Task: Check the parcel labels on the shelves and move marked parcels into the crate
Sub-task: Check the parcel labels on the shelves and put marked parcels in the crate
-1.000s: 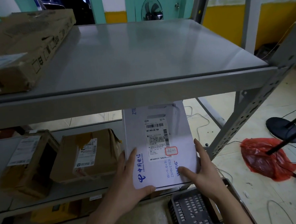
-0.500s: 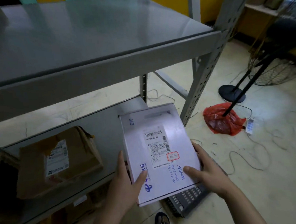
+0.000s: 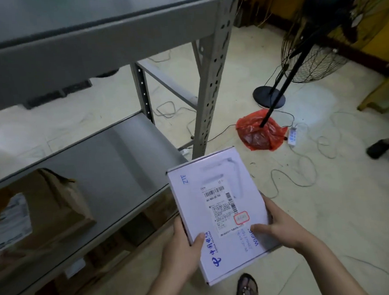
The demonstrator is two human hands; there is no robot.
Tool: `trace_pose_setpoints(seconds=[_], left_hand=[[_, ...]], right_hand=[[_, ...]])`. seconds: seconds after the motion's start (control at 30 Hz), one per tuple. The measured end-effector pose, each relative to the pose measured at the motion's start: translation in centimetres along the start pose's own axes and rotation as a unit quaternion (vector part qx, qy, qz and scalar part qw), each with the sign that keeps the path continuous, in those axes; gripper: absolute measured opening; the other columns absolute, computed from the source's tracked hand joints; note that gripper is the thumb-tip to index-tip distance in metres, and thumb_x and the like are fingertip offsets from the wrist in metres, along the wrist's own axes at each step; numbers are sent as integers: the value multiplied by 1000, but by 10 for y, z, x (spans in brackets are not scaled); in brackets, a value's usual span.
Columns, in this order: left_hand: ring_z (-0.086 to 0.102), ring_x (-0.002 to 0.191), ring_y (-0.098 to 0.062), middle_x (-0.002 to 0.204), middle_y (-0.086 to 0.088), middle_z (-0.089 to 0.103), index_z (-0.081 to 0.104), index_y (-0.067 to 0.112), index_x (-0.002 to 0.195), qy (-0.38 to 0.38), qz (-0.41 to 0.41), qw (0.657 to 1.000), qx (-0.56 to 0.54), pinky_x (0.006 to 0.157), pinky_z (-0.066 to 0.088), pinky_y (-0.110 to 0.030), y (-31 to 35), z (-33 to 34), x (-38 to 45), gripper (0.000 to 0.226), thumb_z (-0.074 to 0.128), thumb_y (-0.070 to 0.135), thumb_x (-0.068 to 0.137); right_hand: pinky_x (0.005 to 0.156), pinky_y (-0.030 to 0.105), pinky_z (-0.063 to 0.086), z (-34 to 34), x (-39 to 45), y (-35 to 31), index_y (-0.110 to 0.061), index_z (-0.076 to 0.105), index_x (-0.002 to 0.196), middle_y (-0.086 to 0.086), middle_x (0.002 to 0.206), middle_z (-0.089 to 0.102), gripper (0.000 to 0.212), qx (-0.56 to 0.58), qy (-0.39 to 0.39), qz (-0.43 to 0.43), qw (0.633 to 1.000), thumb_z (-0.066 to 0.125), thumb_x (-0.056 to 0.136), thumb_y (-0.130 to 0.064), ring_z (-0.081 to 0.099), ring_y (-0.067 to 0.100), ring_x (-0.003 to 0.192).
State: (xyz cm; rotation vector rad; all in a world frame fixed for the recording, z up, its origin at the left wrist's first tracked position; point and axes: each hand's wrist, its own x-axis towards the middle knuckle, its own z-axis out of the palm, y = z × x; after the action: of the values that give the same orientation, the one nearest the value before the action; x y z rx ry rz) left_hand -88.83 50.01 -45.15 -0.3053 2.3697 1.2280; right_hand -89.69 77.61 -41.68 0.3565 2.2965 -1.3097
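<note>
While clear of the grey shelf (image 3: 120,157), white parcel (image 3: 221,214) gripped by left hand (image 3: 184,247) and right hand (image 3: 279,226), red-marked label (image 3: 223,207) up. Transfer step, probably. Crate out of view; needs locating next.

The white cardboard parcel (image 3: 218,212) was held off the front right corner of the grey metal shelf rack (image 3: 103,45), left hand (image 3: 184,251) and right hand (image 3: 279,229) at its near end. A brown cardboard box (image 3: 53,210) sat on the rack's lower shelf, left of the parcel. A black standing fan (image 3: 297,48) stood right of the rack.
</note>
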Motion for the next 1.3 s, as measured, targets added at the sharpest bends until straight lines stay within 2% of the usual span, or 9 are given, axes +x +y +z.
trace_pose_setpoints(seconds=[0.17,0.27,0.37,0.5,0.63,0.73,0.83,1.13,1.3], left_hand=[[66,106,-13,124,18,64,28,35,141,-8,-8,1000,-11,82,54,-32,19,50,22,62,63,42,90],[65,108,-11,126,15,63,31,35,137,-12,-25,999,-39,81,56,-30,30,84,34,56,64,38,91],[64,110,-11,129,12,62,33,32,136,1,-56,996,-69,80,52,-26,42,125,41,53,63,33,93],[63,110,-13,128,10,63,33,29,139,32,-97,989,-107,91,55,-40,53,171,53,56,63,30,92],[62,112,-14,130,9,61,29,29,143,54,-130,981,-134,94,53,-39,57,209,76,62,63,27,92],[63,111,-17,127,9,62,32,30,141,60,-165,975,-137,94,52,-38,50,224,95,57,62,30,93],[64,109,-18,128,9,63,34,30,141,65,-184,971,-137,95,52,-41,31,237,120,54,60,31,93],[63,109,-23,128,2,62,34,29,136,46,-227,963,-141,90,55,-49,-41,288,200,47,57,34,95],[65,104,-25,126,-1,63,35,27,133,57,-254,958,-119,86,57,-49,-95,322,243,41,54,33,97]], right_hand=[[93,33,50,-37,31,39,-51,43,131,-31,121,60,75,-4,6,23,1000,78,66,-36,59,-3,110],[82,26,47,-63,53,57,-46,41,132,-26,122,58,72,-16,-6,16,1000,79,72,-29,58,-3,108],[82,27,47,-89,80,81,-42,43,128,-22,122,58,68,-27,-26,8,999,79,75,-19,57,-1,107],[76,20,47,-116,112,101,-33,50,131,-18,122,60,68,-66,-56,-33,996,78,70,-19,58,-3,106],[84,32,53,-131,151,127,-34,51,131,-18,121,62,73,-87,-86,-48,991,75,62,-30,62,6,107],[88,40,54,-129,175,142,-36,50,130,-18,119,63,70,-95,-100,-50,989,73,64,-30,62,9,107],[84,36,51,-115,202,159,-30,49,130,-13,116,61,64,-95,-115,-43,988,75,72,-22,61,13,106],[82,28,43,-73,284,227,-21,44,137,-2,124,56,66,-143,-141,-38,979,74,78,-23,57,18,110],[88,36,47,-32,334,278,-20,44,138,0,125,57,67,-146,-148,-35,978,75,79,-20,56,21,110]])
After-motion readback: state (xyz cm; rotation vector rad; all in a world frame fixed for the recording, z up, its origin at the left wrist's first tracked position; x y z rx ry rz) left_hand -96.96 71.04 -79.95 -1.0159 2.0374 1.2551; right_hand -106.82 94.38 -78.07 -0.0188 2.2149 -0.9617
